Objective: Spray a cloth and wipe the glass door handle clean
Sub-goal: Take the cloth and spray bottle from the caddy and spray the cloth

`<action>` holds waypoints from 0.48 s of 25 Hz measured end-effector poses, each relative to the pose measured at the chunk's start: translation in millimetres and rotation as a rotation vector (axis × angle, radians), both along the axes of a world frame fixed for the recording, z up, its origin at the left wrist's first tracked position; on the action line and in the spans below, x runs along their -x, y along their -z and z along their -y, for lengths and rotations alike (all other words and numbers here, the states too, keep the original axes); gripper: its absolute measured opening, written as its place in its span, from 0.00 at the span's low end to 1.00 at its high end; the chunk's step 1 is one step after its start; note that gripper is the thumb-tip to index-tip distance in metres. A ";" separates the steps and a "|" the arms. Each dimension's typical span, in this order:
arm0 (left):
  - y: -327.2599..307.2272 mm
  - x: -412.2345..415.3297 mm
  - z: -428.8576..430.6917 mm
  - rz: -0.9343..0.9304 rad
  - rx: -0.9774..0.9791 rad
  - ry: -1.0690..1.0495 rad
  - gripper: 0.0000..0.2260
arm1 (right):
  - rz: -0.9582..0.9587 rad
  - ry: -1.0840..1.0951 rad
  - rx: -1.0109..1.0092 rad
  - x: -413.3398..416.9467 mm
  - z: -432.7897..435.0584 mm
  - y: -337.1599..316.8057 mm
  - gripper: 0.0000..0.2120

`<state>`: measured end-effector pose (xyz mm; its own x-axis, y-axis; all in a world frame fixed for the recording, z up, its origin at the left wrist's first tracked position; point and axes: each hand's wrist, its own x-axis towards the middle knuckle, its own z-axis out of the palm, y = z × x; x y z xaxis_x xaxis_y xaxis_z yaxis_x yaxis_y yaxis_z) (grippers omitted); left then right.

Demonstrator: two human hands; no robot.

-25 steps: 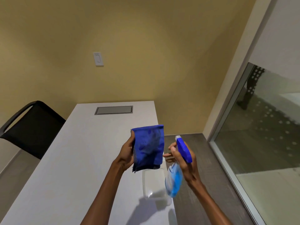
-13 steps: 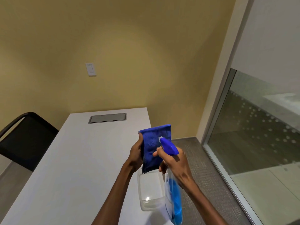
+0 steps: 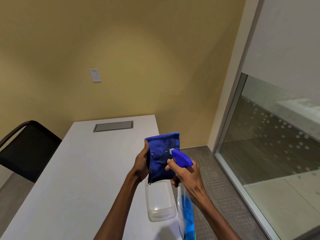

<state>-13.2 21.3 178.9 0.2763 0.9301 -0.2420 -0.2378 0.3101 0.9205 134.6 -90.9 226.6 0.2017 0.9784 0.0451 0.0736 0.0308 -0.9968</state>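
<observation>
1. Overhead, a yellow wall (image 3: 138,58) fills most of the view, with a white switch (image 3: 95,75) mounted on it.
2. To the right stands a glass wall (image 3: 277,135) in a pale frame, dotted across its lower pane; no door handle can be made out on it.
3. Below the wall, a long white table (image 3: 69,179) runs toward the viewer, with a grey flap (image 3: 113,126) set into its far end.
4. At the left edge sits a black chair (image 3: 26,148), pushed close to the table.
5. Near the table's right edge rests a clear plastic tub (image 3: 160,203), just under the cloth.
6. The blue cloth (image 3: 161,156) hangs upright over the table, folded, with damp spots on its face.
7. The spray bottle (image 3: 186,215) holds blue liquid; its blue nozzle head points at the cloth from just beside it.
8. The left hand (image 3: 141,164) is closed on the cloth's left edge, thumb in front, fingers behind.
9. The right hand (image 3: 187,177) is wrapped around the bottle's neck, with fingers (image 3: 170,161) curled over the trigger.
</observation>
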 end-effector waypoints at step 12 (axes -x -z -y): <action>5.1 -3.9 -0.3 -0.037 -0.030 -0.036 0.24 | 0.002 0.061 0.021 -25.3 7.3 -3.9 0.12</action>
<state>-9.2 21.6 173.8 0.2335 0.9464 -0.2232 -0.2141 0.2739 0.9376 159.9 -98.2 230.5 0.2611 0.9650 0.0254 0.0765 0.0055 -0.9971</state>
